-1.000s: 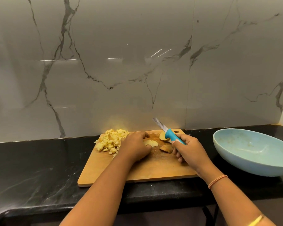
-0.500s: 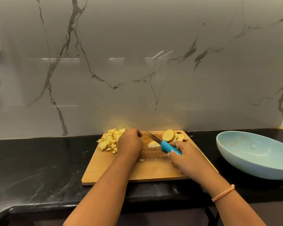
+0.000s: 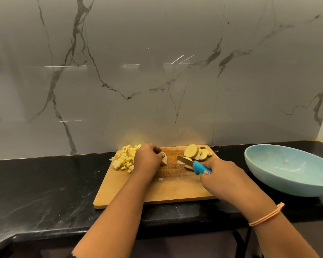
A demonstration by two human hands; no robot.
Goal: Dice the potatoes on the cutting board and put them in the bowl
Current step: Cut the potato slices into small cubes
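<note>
Left hand [image 3: 147,159] pins a potato piece [image 3: 164,162] mid board [image 3: 157,194], fingers [image 3: 157,150] curled on it clear of the knife [image 3: 194,163] clenched in right hand [image 3: 224,176]; dice [image 3: 125,159] sit board far-left, slices [image 3: 196,154] far-right awaiting cuts, bowl [image 3: 287,172] just past right edge.

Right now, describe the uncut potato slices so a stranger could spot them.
On the black counter, left of the pale blue bowl, lies a wooden cutting board. At its far right corner sits a fanned stack of potato slices. They are broad rounds, unlike the small cubes heaped at the far left.
</note>
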